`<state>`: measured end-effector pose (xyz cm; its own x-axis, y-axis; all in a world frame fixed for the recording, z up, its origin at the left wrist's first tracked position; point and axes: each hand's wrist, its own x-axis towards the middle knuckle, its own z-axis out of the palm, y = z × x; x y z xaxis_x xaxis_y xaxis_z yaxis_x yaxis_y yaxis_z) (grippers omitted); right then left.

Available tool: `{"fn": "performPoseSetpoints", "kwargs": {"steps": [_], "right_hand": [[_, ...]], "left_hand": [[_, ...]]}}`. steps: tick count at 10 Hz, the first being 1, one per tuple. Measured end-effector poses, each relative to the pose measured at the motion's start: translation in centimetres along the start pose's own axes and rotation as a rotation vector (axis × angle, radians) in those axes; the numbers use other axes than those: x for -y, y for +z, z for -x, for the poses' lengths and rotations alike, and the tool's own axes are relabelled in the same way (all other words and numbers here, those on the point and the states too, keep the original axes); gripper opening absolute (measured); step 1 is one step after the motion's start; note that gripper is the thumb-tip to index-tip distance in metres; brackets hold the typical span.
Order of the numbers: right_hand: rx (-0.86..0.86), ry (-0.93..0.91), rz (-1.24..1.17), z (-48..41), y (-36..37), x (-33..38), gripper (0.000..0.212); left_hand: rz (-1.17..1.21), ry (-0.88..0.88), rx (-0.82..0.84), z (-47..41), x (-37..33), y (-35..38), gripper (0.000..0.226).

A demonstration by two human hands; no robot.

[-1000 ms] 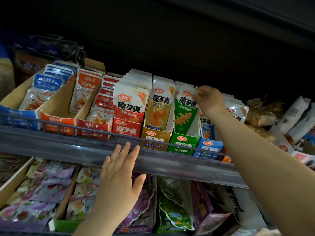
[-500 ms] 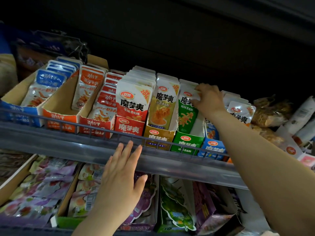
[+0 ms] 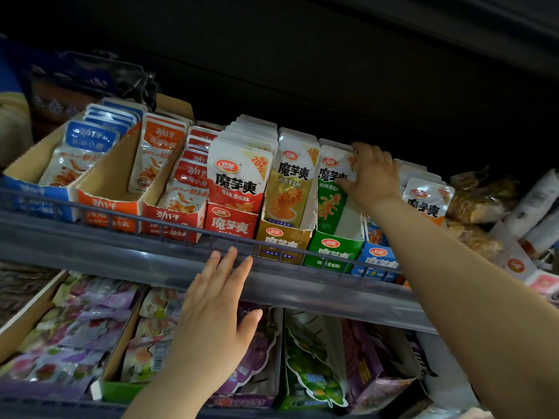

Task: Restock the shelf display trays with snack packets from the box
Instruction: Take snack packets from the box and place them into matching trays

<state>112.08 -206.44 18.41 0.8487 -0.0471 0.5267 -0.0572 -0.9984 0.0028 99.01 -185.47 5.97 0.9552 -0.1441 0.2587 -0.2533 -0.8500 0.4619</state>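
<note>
Arm (image 3: pixel 453 282) outstretched, right hand (image 3: pixel 373 173) gripping green packet (image 3: pixel 331 192)

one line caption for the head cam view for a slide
Right hand grips the green packet in its green tray; open left hand hovers at the shelf edge.

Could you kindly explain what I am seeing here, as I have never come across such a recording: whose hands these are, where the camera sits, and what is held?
There is no machine here: a person wears a wide-angle camera on the head, so the single picture looks forward and down at their own hands. The right hand reaches to the upper shelf and grips the top of a green snack packet standing in the green display tray. Beside it stand a yellow tray and a red tray, also holding upright packets. The left hand is open and holds nothing, its fingertips by the shelf's front edge. The lower shelf holds purple packets.
</note>
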Motion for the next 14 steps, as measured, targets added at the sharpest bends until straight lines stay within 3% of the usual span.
{"fn": "performPoseSetpoints", "kwargs": {"steps": [2,5,6,8,10,11,12,13,14], "right_hand": [[-0.115,-0.039,-0.095,3.6,-1.0,-1.4,0.049],[-0.12,-0.111,-0.6,15.4,-1.2,-2.2,0.017],[0.059,-0.063,-0.631,19.5,2.0,-2.3,0.015],[0.688,-0.015,-0.525,27.0,10.1,-1.3,0.022],[1.154,0.242,-0.459,35.4,17.2,-2.6,0.027],[1.31,0.395,-0.616,39.2,19.6,-4.5,0.037],[1.449,0.54,-0.656,42.4,22.0,-5.7,0.039],[1.583,0.343,-0.465,45.2,24.1,-6.3,0.046],[1.585,0.197,-0.358,48.0,25.9,-7.1,0.047]], "left_hand": [[0.085,0.042,-0.043,0.4,0.1,0.0,0.068],[0.065,0.26,-0.108,3.9,0.9,2.7,0.051],[-0.103,0.321,0.03,5.9,1.5,4.4,0.059],[-0.183,0.133,0.424,9.6,4.1,9.2,0.053],[-0.211,-0.303,0.522,14.5,7.6,17.5,0.066],[-0.279,-0.236,0.551,16.8,9.2,20.2,0.079],[-0.276,-0.099,0.417,17.7,11.2,21.9,0.08],[-0.301,-0.052,0.358,18.1,11.9,22.8,0.076],[-0.318,-0.005,0.32,18.4,12.4,23.6,0.065]]}}
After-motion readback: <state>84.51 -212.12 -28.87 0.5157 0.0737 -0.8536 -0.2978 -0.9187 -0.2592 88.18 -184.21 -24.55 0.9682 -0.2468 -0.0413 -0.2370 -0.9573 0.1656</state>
